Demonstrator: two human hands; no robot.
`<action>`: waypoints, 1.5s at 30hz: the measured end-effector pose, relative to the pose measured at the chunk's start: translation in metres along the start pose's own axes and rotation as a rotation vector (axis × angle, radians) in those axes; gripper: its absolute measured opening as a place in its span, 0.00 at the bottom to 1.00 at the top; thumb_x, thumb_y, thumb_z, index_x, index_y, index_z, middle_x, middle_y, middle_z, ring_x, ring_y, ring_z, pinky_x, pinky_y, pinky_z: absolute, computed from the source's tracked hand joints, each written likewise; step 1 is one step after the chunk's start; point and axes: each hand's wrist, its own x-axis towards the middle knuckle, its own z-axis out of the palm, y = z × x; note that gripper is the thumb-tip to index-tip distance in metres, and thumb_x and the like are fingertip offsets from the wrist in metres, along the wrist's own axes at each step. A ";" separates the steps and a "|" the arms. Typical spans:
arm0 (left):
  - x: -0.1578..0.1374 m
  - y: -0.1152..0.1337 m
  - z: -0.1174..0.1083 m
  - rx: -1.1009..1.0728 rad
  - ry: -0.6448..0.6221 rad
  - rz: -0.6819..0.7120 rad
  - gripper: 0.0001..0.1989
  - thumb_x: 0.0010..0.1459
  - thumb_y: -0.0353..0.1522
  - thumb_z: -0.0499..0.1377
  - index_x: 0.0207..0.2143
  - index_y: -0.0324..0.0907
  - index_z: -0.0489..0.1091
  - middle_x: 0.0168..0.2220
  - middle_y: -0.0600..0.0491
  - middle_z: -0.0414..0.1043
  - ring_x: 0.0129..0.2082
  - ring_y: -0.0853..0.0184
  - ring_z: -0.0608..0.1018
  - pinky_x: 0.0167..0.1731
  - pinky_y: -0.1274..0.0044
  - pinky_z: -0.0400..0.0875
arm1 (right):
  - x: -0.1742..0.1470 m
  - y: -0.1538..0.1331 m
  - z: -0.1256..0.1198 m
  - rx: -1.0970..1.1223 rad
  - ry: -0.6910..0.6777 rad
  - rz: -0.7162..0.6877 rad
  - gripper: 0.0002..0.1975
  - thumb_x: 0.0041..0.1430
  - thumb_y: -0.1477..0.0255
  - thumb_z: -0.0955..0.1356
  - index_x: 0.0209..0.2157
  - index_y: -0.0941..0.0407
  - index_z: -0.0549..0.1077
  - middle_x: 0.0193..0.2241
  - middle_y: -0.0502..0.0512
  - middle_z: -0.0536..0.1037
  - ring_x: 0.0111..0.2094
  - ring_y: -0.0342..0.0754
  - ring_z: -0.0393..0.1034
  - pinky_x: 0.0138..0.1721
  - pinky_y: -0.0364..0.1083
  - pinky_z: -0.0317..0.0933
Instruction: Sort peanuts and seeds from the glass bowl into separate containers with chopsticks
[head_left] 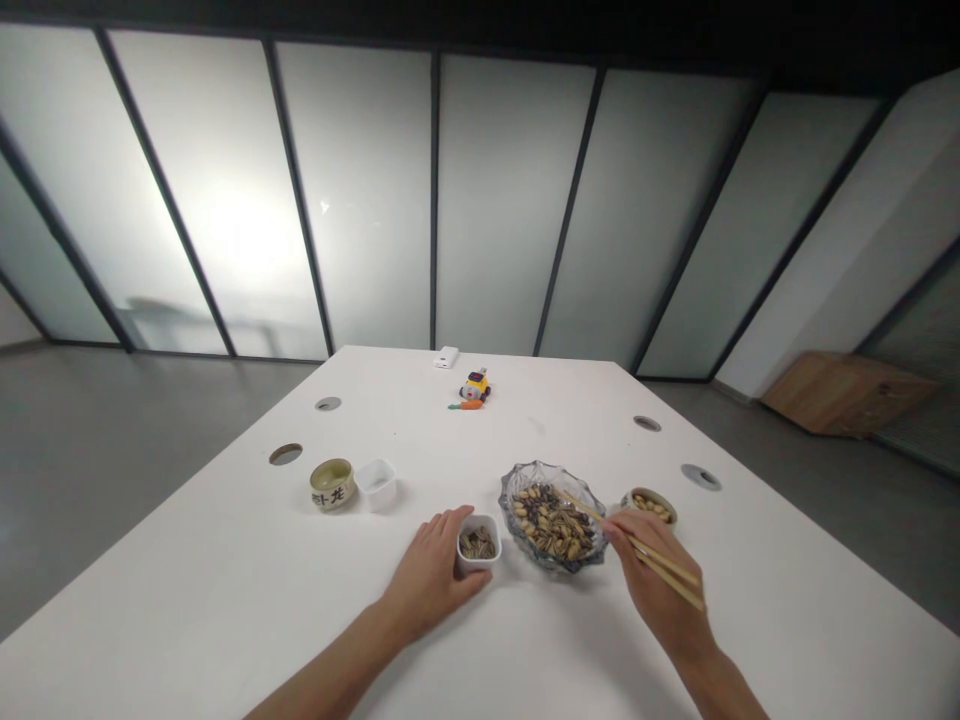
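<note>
My left hand (433, 565) is wrapped round a small white square cup (480, 561) that stands on the table and holds striped sunflower seeds (478, 544). In my right hand (660, 575) is a pair of chopsticks (670, 570), gripped with their tips over the glass bowl. That clear scalloped glass bowl (511, 520) holds a mix of striped seeds, pale nuts that look like pistachios, and dark seeds. Whether the tips pinch anything is too small to tell. Right behind my right hand stands a small ceramic bowl (669, 515) of pale nuts, partly hidden by the hand.
At left a greenish ceramic bowl (331, 488) with black characters stands beside a white plastic cup (377, 487). Farther back on the white table (420, 440) are a yellow toy car (475, 386), an orange-handled toy screwdriver (470, 405) and a white box-shaped device (446, 357). Round holes pierce both table sides.
</note>
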 end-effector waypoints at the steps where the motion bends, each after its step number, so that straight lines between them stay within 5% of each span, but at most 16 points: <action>1: 0.000 0.000 0.000 0.000 0.001 0.000 0.35 0.56 0.35 0.67 0.65 0.44 0.62 0.62 0.43 0.71 0.61 0.49 0.72 0.62 0.59 0.64 | -0.001 0.002 0.001 0.010 -0.016 -0.004 0.09 0.70 0.64 0.69 0.37 0.52 0.78 0.33 0.54 0.81 0.35 0.52 0.77 0.41 0.51 0.73; 13: -0.001 -0.003 0.003 -0.005 0.032 0.027 0.34 0.56 0.35 0.67 0.64 0.45 0.63 0.61 0.43 0.72 0.60 0.49 0.73 0.61 0.60 0.65 | -0.004 0.005 0.007 0.078 -0.115 0.042 0.09 0.72 0.66 0.67 0.37 0.52 0.78 0.35 0.55 0.80 0.36 0.51 0.78 0.42 0.50 0.74; 19: -0.001 -0.004 0.003 -0.009 0.046 0.042 0.34 0.57 0.36 0.66 0.65 0.46 0.63 0.60 0.44 0.73 0.59 0.50 0.74 0.61 0.60 0.65 | -0.002 0.007 0.002 0.047 0.055 0.159 0.14 0.70 0.59 0.68 0.35 0.52 0.80 0.34 0.56 0.82 0.37 0.53 0.78 0.42 0.54 0.75; 23: -0.001 -0.002 0.003 0.003 0.034 0.031 0.35 0.56 0.36 0.67 0.64 0.44 0.63 0.60 0.42 0.73 0.59 0.48 0.74 0.61 0.58 0.66 | 0.000 -0.004 0.008 0.453 0.173 0.395 0.17 0.71 0.59 0.67 0.32 0.54 0.78 0.34 0.56 0.80 0.34 0.51 0.79 0.35 0.52 0.78; 26: -0.001 -0.001 0.003 0.010 0.037 0.032 0.35 0.56 0.36 0.67 0.65 0.45 0.63 0.60 0.42 0.73 0.60 0.47 0.74 0.62 0.56 0.65 | -0.002 -0.017 0.015 0.654 0.099 0.437 0.17 0.69 0.57 0.69 0.31 0.54 0.78 0.32 0.56 0.79 0.33 0.51 0.79 0.29 0.49 0.77; 36: -0.001 -0.003 0.004 0.016 0.021 0.026 0.36 0.56 0.36 0.67 0.65 0.43 0.62 0.60 0.42 0.72 0.60 0.48 0.73 0.62 0.57 0.65 | -0.003 -0.006 -0.002 -0.041 0.093 0.081 0.14 0.71 0.60 0.67 0.34 0.52 0.79 0.33 0.55 0.81 0.36 0.53 0.77 0.41 0.52 0.71; 45: -0.001 -0.002 0.003 0.013 0.033 0.032 0.36 0.56 0.36 0.68 0.65 0.44 0.62 0.60 0.42 0.73 0.60 0.48 0.74 0.61 0.58 0.66 | -0.007 0.004 0.006 -0.003 -0.056 -0.037 0.06 0.72 0.68 0.68 0.39 0.51 0.76 0.34 0.54 0.80 0.36 0.50 0.77 0.41 0.50 0.72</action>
